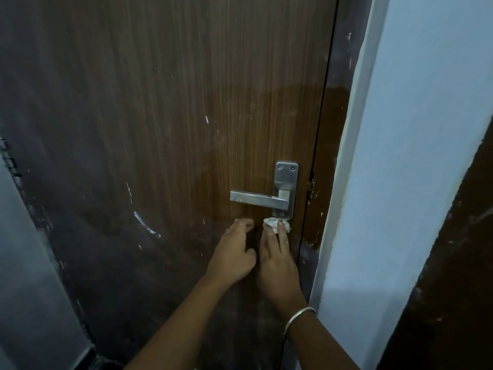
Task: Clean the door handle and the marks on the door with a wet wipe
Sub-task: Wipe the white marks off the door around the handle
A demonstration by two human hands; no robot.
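1. Your right hand presses a crumpled wipe under its fingertips against the door, just below the handle plate.
2. Your left hand rests beside it, fingers loosely curled, holding nothing.
3. White marks sit left of the handle, well apart from the wipe.
4. Bangle on the right wrist.

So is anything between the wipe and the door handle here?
Nothing visible. The right hand presses the crumpled wet wipe just under the handle plate; the lever above is uncovered. The left hand sits beside it.
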